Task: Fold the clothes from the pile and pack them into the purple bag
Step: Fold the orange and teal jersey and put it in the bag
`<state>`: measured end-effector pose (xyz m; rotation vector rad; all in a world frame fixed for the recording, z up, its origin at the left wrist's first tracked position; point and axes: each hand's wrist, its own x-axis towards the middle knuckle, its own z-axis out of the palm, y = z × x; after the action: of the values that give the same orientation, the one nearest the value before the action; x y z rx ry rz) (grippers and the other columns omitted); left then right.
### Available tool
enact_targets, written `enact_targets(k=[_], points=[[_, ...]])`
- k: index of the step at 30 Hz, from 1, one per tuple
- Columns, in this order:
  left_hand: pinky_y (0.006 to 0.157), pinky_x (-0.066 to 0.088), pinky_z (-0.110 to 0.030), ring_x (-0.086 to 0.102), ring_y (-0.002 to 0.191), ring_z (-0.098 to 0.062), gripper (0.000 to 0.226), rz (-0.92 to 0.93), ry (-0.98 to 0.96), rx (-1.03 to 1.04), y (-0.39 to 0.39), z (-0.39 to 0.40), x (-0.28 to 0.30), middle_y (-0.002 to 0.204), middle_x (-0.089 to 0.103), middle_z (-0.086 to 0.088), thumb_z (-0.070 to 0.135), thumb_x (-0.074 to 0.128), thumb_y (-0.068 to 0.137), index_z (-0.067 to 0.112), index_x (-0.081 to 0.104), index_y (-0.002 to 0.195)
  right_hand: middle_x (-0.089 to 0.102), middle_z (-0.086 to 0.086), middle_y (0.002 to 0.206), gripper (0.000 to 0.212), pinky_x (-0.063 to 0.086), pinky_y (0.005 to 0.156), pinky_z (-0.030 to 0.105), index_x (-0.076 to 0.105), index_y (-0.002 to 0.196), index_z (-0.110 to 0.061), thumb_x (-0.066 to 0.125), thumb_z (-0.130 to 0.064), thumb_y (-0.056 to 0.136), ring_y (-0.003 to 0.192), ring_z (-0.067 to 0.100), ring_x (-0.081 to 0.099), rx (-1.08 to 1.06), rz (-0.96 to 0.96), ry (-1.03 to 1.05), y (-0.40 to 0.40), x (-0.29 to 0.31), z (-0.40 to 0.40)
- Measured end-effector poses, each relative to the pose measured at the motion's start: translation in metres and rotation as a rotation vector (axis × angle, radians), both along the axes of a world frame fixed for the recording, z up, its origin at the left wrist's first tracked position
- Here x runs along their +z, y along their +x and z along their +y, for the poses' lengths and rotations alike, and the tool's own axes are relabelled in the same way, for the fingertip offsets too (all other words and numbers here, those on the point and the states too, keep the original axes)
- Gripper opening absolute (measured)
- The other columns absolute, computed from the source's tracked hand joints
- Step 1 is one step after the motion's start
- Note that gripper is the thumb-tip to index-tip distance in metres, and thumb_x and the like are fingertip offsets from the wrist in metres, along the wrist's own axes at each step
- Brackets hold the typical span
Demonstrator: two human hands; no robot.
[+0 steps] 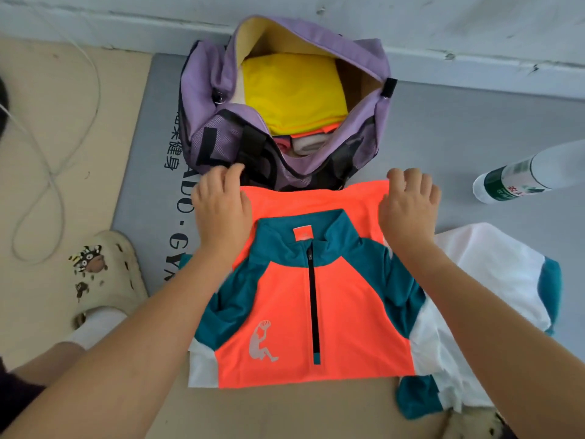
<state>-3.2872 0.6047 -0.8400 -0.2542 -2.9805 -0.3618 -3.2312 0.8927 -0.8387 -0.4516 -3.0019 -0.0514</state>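
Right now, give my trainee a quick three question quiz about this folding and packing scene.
1. True or false: the purple bag is zipped closed.
2. Which garment lies topmost in the bag? A) yellow garment B) blue towel C) black jacket
3. Fill in: both hands grip the far edge of the ______ zip-neck shirt.

Key: 1 false; 2 A; 3 orange and teal. The left hand and right hand hold its corners.

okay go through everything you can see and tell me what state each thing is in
Purple bag: unzipped, open.
Yellow garment: folded, packed in the bag.
Orange and teal zip top: flat, being folded, zip closed.
Left hand: gripping its top edge.
Right hand: gripping its top edge.
Water bottle: lying down.
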Motion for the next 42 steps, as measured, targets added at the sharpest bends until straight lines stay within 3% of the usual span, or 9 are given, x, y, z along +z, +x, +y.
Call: enact_targets(k=[2, 5, 8, 11, 23, 29, 33, 37, 42], points=[[0.088, 0.039, -0.046, 0.052, 0.105, -0.035, 0.040, 0.016, 0.069, -0.129, 0.030, 0.012, -0.004, 0.120, 0.056, -0.015, 0.019, 0.056, 0.082, 0.014, 0.056, 0.121, 0.058, 0.019, 0.104, 0.030, 0.042, 0.088, 0.049, 0.059, 0.106, -0.004, 0.058, -0.008, 0.076, 0.096, 0.036, 0.053, 0.205, 0.099, -0.010, 0.020, -0.005, -0.021], [0.099, 0.039, -0.058, 0.045, 0.128, -0.040, 0.052, -0.173, -0.023, -0.357, 0.087, 0.025, -0.025, 0.140, 0.049, -0.015, 0.037, 0.055, 0.084, 0.018, 0.056, 0.132, 0.052, 0.019, 0.133, 0.049, 0.037, 0.102, 0.055, 0.056, 0.125, -0.011, 0.061, -0.029, 0.081, 0.126, 0.038, 0.047, 0.438, -0.084, -0.140, 0.056, -0.025, -0.056], [0.113, 0.015, -0.066, 0.010, 0.148, -0.044, 0.080, -0.389, -0.170, -0.221, 0.113, 0.018, -0.053, 0.163, 0.015, -0.011, 0.064, 0.047, 0.085, 0.029, 0.025, 0.154, 0.020, 0.014, 0.160, 0.078, 0.017, 0.114, 0.060, 0.030, 0.152, -0.028, 0.050, -0.061, 0.084, 0.147, 0.040, 0.015, 0.296, -0.343, -0.192, 0.081, -0.047, -0.061], [0.113, 0.009, -0.069, 0.001, 0.149, -0.044, 0.084, -0.354, -0.224, -0.230, 0.116, 0.009, -0.070, 0.165, 0.004, -0.008, 0.072, 0.035, 0.087, 0.030, 0.014, 0.157, 0.010, 0.013, 0.162, 0.085, 0.010, 0.115, 0.061, 0.018, 0.155, -0.029, 0.038, -0.073, 0.084, 0.149, 0.038, 0.006, 0.210, -0.369, -0.185, 0.090, -0.061, -0.055], [0.113, 0.010, -0.069, 0.003, 0.149, -0.044, 0.081, -0.329, -0.213, -0.351, 0.157, -0.013, -0.072, 0.165, 0.007, -0.008, 0.071, 0.036, 0.089, 0.030, 0.017, 0.156, 0.011, 0.017, 0.162, 0.084, 0.011, 0.115, 0.064, 0.020, 0.155, -0.022, 0.035, -0.070, 0.087, 0.149, 0.040, 0.005, 0.144, -0.375, -0.238, 0.162, -0.061, -0.081], [0.116, 0.017, -0.057, 0.015, 0.148, -0.040, 0.072, -0.333, -0.061, -0.261, 0.105, -0.013, -0.052, 0.162, 0.017, -0.009, 0.060, 0.037, 0.092, 0.030, 0.019, 0.155, 0.031, 0.012, 0.155, 0.074, 0.018, 0.115, 0.051, 0.028, 0.151, -0.018, 0.042, -0.057, 0.091, 0.145, 0.032, 0.025, 0.171, -0.226, -0.291, 0.116, -0.041, -0.066], [0.121, 0.007, -0.054, 0.001, 0.152, -0.030, 0.070, -0.448, -0.170, -0.199, 0.065, -0.031, -0.051, 0.165, 0.006, -0.010, 0.059, 0.028, 0.096, 0.027, 0.011, 0.156, 0.032, 0.010, 0.156, 0.064, 0.024, 0.115, 0.051, 0.037, 0.149, -0.016, 0.052, -0.045, 0.094, 0.146, 0.029, 0.026, 0.232, -0.275, -0.323, 0.083, -0.040, -0.032], [0.119, 0.012, -0.056, 0.011, 0.149, -0.037, 0.066, -0.393, -0.131, 0.021, 0.040, -0.043, -0.042, 0.160, 0.019, -0.019, 0.050, 0.038, 0.099, 0.011, 0.026, 0.152, 0.038, 0.018, 0.149, 0.072, 0.024, 0.114, 0.051, 0.037, 0.146, -0.007, 0.061, -0.044, 0.089, 0.141, 0.035, 0.031, 0.034, -0.213, -0.291, 0.069, -0.036, 0.005], [0.107, 0.032, -0.053, 0.040, 0.135, -0.038, 0.057, -0.257, -0.108, -0.366, 0.054, -0.006, -0.033, 0.148, 0.043, -0.018, 0.043, 0.042, 0.093, 0.011, 0.050, 0.140, 0.053, 0.019, 0.127, 0.073, 0.033, 0.098, 0.048, 0.047, 0.131, -0.007, 0.073, -0.049, 0.078, 0.121, 0.036, 0.046, -0.206, -0.351, -0.297, 0.057, -0.026, 0.035]])
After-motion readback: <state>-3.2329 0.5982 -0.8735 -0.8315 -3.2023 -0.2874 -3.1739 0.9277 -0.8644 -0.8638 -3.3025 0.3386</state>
